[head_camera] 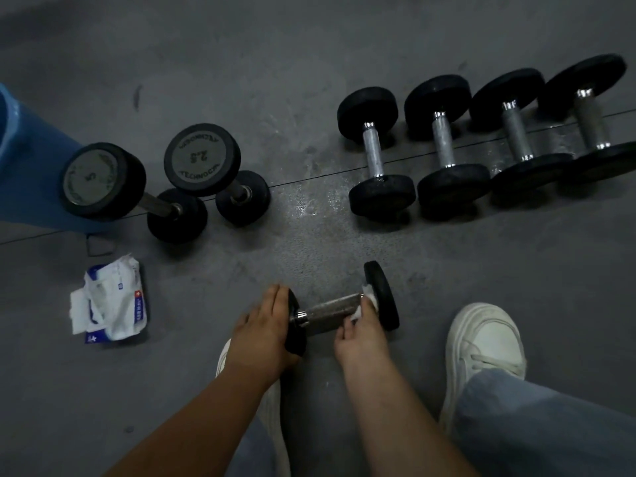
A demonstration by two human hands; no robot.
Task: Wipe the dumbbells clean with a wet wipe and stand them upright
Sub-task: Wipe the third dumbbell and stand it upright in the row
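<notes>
A small black dumbbell [335, 309] with a metal handle lies on its side on the grey floor in front of me. My left hand [265, 333] grips its left head. My right hand [359, 339] presses a white wet wipe [366, 299] against the handle's right end, by the right head. Two dumbbells stand upright at the left, one marked 5 [103, 182] and one marked 2.5 [203, 160]. Several dumbbells [444, 142] lie on their sides in a row at the right.
An open pack of wet wipes [110, 301] lies on the floor at the left. A blue object [31, 160] stands behind the upright dumbbells. My white shoes [483, 352] and jeans legs [537, 425] fill the bottom right.
</notes>
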